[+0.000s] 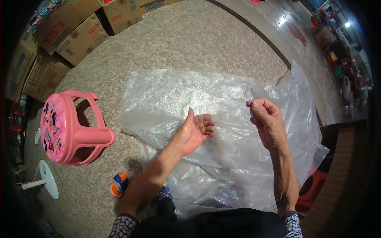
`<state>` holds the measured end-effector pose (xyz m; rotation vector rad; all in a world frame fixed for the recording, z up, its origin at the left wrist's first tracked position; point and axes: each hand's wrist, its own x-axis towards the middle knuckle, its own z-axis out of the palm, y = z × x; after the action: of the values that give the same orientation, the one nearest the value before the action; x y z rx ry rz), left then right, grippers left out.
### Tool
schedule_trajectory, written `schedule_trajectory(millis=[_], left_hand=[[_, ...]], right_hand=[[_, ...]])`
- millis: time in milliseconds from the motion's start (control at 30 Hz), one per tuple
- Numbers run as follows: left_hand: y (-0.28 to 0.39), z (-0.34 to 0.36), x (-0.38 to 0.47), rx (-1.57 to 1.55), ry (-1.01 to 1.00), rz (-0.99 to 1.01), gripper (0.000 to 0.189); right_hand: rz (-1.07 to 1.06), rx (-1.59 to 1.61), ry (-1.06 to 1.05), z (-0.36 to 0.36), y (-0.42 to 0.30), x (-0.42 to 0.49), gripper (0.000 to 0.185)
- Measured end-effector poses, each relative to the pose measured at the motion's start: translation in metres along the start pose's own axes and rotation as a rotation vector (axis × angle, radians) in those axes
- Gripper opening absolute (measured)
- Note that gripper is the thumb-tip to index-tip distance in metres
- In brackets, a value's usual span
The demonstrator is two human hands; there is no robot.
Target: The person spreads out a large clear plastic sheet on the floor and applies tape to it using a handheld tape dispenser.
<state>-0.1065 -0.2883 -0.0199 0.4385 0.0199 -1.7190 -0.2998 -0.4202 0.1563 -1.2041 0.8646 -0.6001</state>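
Note:
A large sheet of clear, crumpled plastic film (220,160) is spread over the floor in front of me, wrinkled and shiny. Over its left middle, my left hand (195,131) is held with the palm facing inward, thumb up and fingers loosely apart, holding nothing. My right hand (266,122) is above the right part of the film. Its thumb presses against the curled fingers, and no object shows between them. Whether either hand touches the film is hard to tell.
A pink plastic stool (89,136) lies on its side at left. Near it are a white disc on a stem (49,180) and a blue-and-orange tape dispenser (119,184). Cardboard boxes (83,38) stack at upper left. A corrugated cardboard panel (336,178) and red object (312,190) are at right.

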Motion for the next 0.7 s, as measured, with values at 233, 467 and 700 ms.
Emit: schedule_trajectory(millis=[233,467,700], left_hand=[[0.011,-0.007,-0.013,0.117,0.111,0.098,0.034],[0.025,-0.008,-0.017,0.398,0.320,0.177,0.020],[0.043,0.003,-0.006,0.757,0.509,0.216,0.028]], right_hand=[[0.021,-0.003,0.083,-0.024,0.036,0.014,0.023],[0.018,-0.042,0.156,-0.037,0.067,0.025,0.026],[0.028,-0.170,0.262,-0.049,0.104,0.034,0.028]])
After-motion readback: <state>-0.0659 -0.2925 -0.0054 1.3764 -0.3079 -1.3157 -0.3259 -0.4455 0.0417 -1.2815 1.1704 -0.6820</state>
